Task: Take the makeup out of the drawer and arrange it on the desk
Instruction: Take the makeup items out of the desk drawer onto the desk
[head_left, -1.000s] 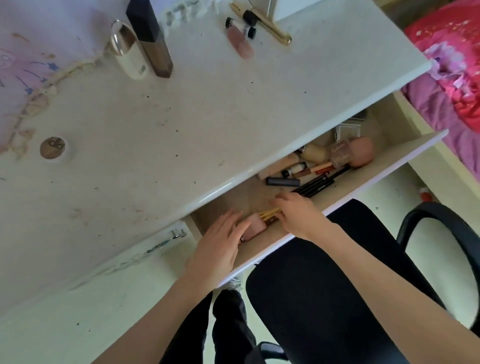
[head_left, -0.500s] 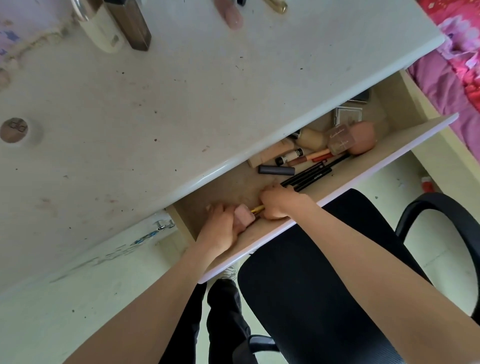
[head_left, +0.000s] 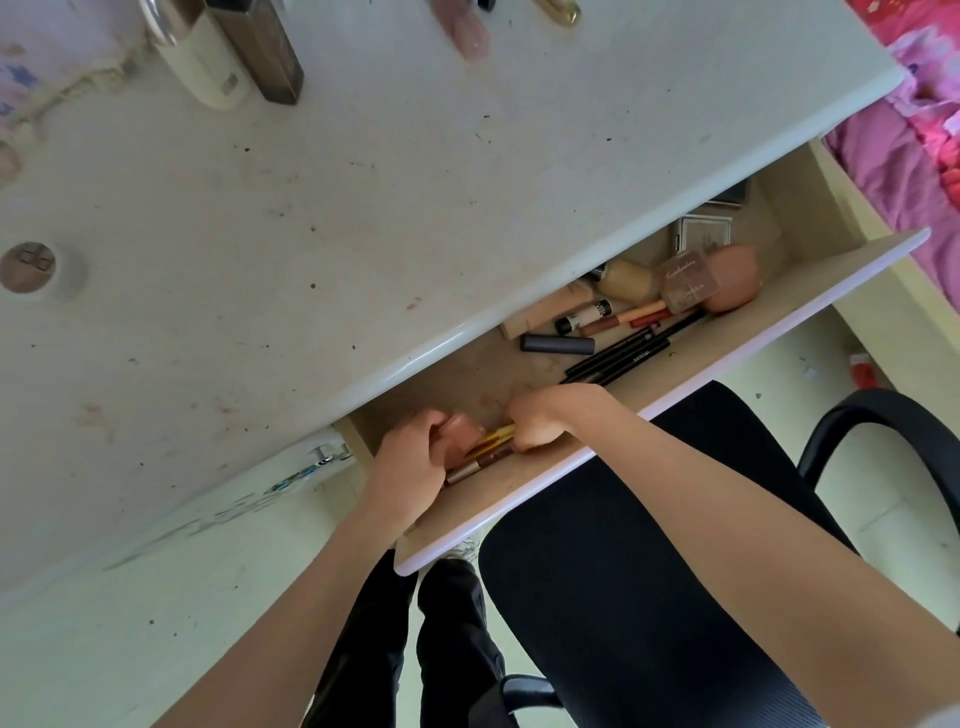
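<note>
The drawer (head_left: 701, 374) stands pulled out under the white desk (head_left: 415, 208). At its left end my left hand (head_left: 410, 457) grips a pink rounded makeup item (head_left: 460, 434). My right hand (head_left: 545, 421) is curled round the ends of gold and brown pencils (head_left: 488, 452) lying beside it. Further right in the drawer lie black pencils (head_left: 623, 356), a dark tube (head_left: 558, 344), beige tubes (head_left: 556, 306), a pink sponge (head_left: 737, 278) and small compacts (head_left: 704, 234).
On the desk's far edge stand a cream bottle (head_left: 208, 67), a brown box (head_left: 270, 52), a pink tube (head_left: 465, 31) and a gold tube (head_left: 558, 10). A black office chair (head_left: 649, 571) sits under the drawer. A pink bedspread (head_left: 909, 130) lies right.
My left hand has closed round the pink item and my right hand has curled tighter on the pencils. The view has tilted down and closer to the drawer.
</note>
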